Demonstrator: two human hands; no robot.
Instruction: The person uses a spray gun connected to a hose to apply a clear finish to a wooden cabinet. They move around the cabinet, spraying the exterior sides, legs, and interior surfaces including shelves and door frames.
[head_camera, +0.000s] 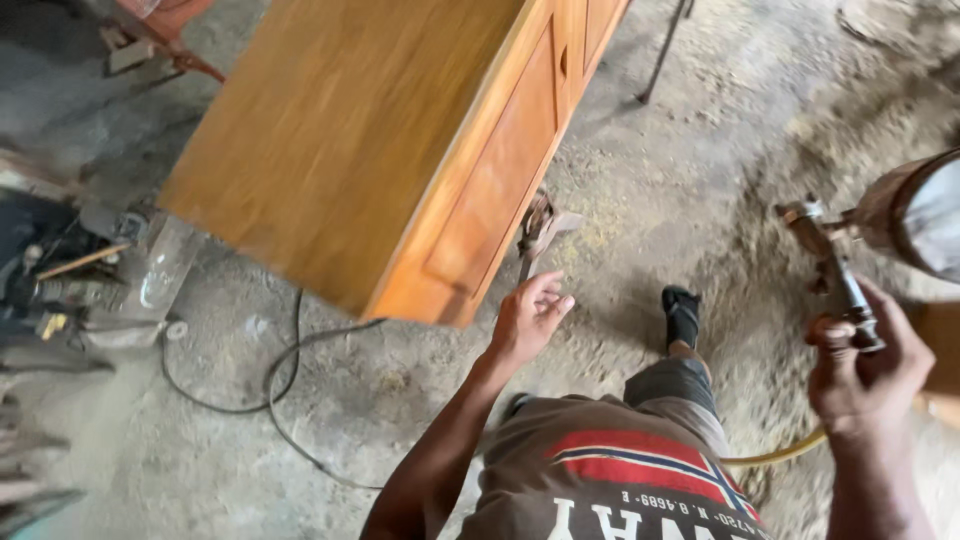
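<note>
Right hand (868, 365) at lower right, fingers wrapped around spray gun (832, 270), cup upward; left hand (527, 318) at centre, fingers loosely spread, empty, reaching toward varnished wooden cabinet (390, 150) for steadying.

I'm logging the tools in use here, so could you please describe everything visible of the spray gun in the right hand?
The spray gun is a worn, grimy metal tool with a slim body and a nozzle head at its upper left end. A rounded cup, brownish with a pale sheen, sits at its upper right, partly cut off by the frame edge. The right hand grips its handle, holding it tilted above the dusty ground. A yellowish hose shows below the hand.
</note>
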